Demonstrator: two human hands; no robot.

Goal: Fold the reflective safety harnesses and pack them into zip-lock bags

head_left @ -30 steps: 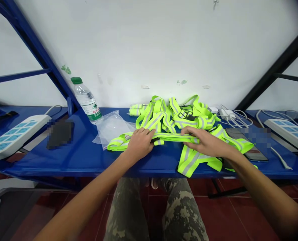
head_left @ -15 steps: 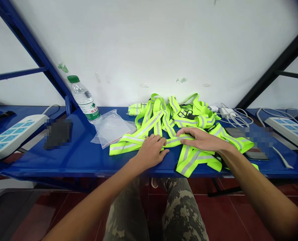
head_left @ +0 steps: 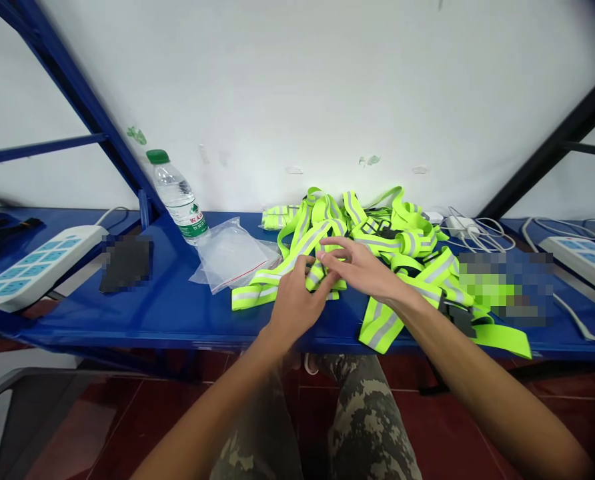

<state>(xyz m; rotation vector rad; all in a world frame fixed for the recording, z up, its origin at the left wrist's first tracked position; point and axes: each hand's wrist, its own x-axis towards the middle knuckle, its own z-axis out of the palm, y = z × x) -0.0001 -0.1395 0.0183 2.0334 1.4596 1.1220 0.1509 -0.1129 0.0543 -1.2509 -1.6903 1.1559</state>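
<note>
Nearest, camouflage trousers [head_left: 362, 427] cover the person's thighs below the shelf edge, over dark red floor tiles [head_left: 442, 427]. Both bare forearms reach out across a glossy blue metal shelf [head_left: 127, 320] and the hands meet at the near side of a tangled heap of neon yellow reflective straps [head_left: 382, 327], banded with silver-grey stripes and lying near the shelf's middle. The left hand [head_left: 297, 310] is half closed, its curled fingers pressed among the straps, but whether it truly has hold of one cannot be told. The right hand [head_left: 357, 267] sits just beside it, partly open, fingers spread and arched over a strap, with no clear grip showing.

Left of the heap lie a clear plastic zip bag [head_left: 230, 257] and a pixelated dark patch [head_left: 126, 263]; a pixelated patch [head_left: 505, 287] covers part of the shelf to the right. Farther left stand a clear water bottle with a green cap [head_left: 177, 200] and a white power strip [head_left: 42, 267]. Farther right are a white charger [head_left: 457, 227] with tangled white cables [head_left: 482, 233] and a second white power strip [head_left: 582, 257]. Beyond everything rises a white wall [head_left: 297, 100].
</note>
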